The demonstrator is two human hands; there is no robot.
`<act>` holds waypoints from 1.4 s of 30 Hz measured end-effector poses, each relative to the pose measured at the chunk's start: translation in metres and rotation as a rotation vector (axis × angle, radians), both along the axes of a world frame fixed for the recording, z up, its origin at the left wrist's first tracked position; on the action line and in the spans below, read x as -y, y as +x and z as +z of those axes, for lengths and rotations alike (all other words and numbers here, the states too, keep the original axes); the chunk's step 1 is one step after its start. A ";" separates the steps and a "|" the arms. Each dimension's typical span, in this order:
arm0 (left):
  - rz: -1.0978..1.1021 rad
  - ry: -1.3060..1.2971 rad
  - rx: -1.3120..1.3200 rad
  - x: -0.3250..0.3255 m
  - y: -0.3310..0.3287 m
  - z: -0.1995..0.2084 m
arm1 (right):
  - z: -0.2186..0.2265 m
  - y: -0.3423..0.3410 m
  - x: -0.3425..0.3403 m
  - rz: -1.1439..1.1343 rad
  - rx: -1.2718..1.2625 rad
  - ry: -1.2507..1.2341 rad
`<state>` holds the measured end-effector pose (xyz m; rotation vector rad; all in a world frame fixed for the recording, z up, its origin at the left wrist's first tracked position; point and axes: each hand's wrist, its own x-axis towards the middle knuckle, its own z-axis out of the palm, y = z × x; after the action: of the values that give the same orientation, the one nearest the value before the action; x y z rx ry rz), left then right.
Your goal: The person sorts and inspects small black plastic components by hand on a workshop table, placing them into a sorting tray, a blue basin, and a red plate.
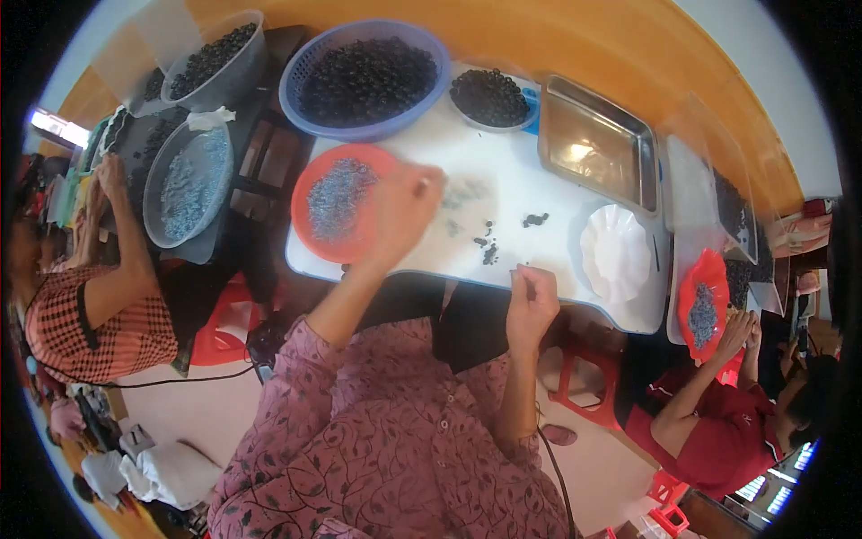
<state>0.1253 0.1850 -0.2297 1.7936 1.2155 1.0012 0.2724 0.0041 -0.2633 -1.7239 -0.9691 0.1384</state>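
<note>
My left hand (pixel 409 207) is raised over the right side of an orange-red plate (pixel 303 216). Motion blurs its fingers, so I cannot make out what they hold, if anything. On the plate lies a heap of small blue-grey pieces (pixel 339 199). My right hand (pixel 533 301) is at the table's near edge, its fingers closed in a pinch; whatever is between them is too small to name. Small black pieces (pixel 489 251) lie scattered on the white table (pixel 530 180) between my hands, with another little cluster (pixel 536 219) farther right.
A blue-purple basket (pixel 285 94) and a smaller bowl (pixel 489 128), both full of black round pieces, stand at the back. On the right are a metal tray (pixel 597 148) and a white scalloped dish (pixel 615 253). Co-workers sit left (pixel 99 314) and right (pixel 718 431).
</note>
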 end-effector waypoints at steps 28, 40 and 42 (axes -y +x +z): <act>-0.206 0.376 -0.173 -0.070 0.090 -0.051 | -0.023 0.035 -0.069 0.058 0.492 -0.308; -0.261 0.319 -0.158 -0.020 0.058 -0.034 | -0.019 0.029 -0.051 0.054 0.365 -0.081; -0.249 0.330 -0.151 -0.017 0.054 -0.035 | -0.025 0.032 -0.047 -0.041 0.272 -0.062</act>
<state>0.1789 0.2015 -0.2650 2.2498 0.9207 0.9775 0.3047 0.0509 -0.2887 -1.8507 -1.1352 -0.0964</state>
